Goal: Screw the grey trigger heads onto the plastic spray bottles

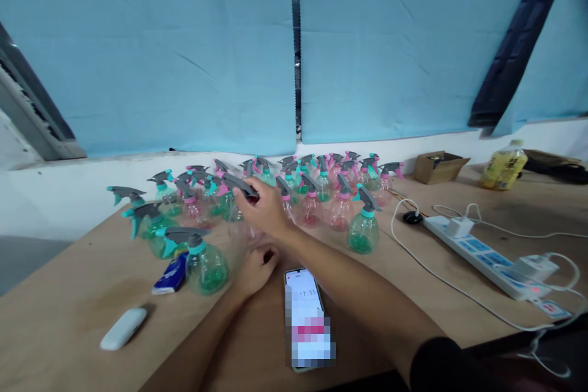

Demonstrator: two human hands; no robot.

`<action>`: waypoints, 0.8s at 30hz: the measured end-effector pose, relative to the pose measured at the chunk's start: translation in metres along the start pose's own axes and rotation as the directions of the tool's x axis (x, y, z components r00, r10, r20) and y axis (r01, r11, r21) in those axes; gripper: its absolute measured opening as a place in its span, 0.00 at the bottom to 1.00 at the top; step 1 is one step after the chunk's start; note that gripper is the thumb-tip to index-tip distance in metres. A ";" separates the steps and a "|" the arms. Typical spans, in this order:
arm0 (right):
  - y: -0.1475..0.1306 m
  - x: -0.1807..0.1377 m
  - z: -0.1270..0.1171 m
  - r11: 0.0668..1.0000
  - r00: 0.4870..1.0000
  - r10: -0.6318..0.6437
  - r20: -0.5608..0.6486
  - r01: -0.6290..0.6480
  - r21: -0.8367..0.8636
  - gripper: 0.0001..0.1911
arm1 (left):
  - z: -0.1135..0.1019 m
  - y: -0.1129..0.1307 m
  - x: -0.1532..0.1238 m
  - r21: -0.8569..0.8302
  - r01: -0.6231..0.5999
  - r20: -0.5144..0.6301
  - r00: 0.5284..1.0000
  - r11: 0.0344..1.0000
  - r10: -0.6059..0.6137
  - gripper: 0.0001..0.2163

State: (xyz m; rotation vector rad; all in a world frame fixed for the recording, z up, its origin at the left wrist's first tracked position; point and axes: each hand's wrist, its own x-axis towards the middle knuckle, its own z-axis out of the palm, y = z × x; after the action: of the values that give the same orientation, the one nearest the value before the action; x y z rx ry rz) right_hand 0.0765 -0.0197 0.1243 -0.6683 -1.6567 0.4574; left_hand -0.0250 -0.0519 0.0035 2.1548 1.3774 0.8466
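Several small spray bottles stand in a crowd on the wooden table (68, 294), some green (362, 229), some pink (340, 211), all with grey trigger heads. My right hand (264, 208) reaches forward and is closed on the grey trigger head (241, 185) of one clear bottle (241, 229). My left hand (257, 266) curls around the lower body of that same bottle. A green bottle (204, 266) stands just left of my left hand.
A phone (307, 318) lies face up under my right forearm. A white oblong object (123, 327) and a blue packet (171, 274) lie at the left. A power strip (491, 257) with chargers and cables, a cardboard box (438, 166) and a yellow drink bottle (504, 166) are at the right.
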 end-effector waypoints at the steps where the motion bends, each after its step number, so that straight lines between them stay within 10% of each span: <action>1: 0.003 0.000 0.008 1.000 1.000 0.003 0.027 -0.003 -0.013 0.13 | 0.000 -0.001 0.000 0.006 -0.007 -0.004 1.000 1.000 0.007 0.10; 10: 0.028 -0.017 0.061 0.993 0.984 0.083 0.159 -0.068 -0.095 0.13 | 0.010 -0.026 -0.002 0.047 0.037 -0.105 0.994 0.998 -0.032 0.11; 24: 0.045 -0.004 0.069 0.982 0.973 0.136 0.189 -0.108 -0.152 0.11 | 0.008 -0.019 -0.002 0.031 0.017 -0.087 0.996 0.999 -0.014 0.11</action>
State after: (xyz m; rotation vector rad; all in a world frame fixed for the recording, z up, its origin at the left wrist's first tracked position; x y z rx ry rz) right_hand 0.0169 0.0159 0.0798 -0.8559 -1.8561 0.5116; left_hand -0.0322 -0.0463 -0.0152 2.1508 1.4577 0.9289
